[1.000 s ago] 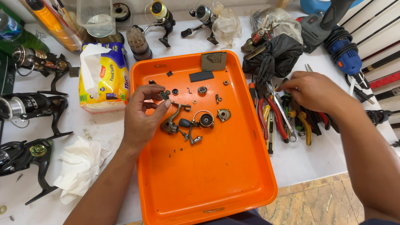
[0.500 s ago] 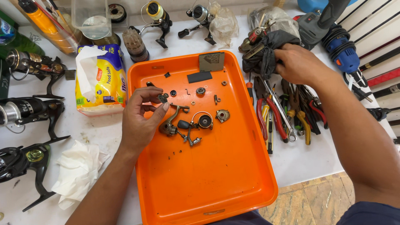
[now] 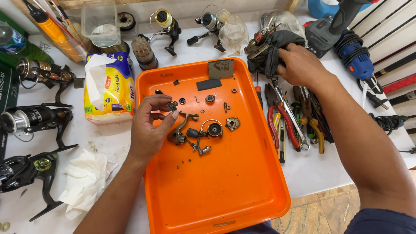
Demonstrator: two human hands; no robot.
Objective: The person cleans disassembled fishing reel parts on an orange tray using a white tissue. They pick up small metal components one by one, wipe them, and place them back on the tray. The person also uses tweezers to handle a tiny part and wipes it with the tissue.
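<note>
Here, reading left to right: reels [image 3: 30, 119] line the table's left edge, then a tissue pack [image 3: 108, 86] and a crumpled tissue [image 3: 84, 182]. My left hand [image 3: 149, 130] hovers over the left part of the orange tray [image 3: 225, 195], thumb and fingertips pinched shut on a small dark part [image 3: 172, 105]; it is held just above the tray floor. Just right of that pinch and a little nearer me lies the bail arm [image 3: 184, 128], long axis running diagonally from upper right to lower left, with loose bits [image 3: 216, 128] beside it. The left hand is clearly the nearer one. The tray's near half lies bare. Beyond the tray's right rim lie pliers [image 3: 281, 121]. My right hand [image 3: 301, 65] rests at upper right, fingers closed on a black cloth [image 3: 268, 52].
</note>
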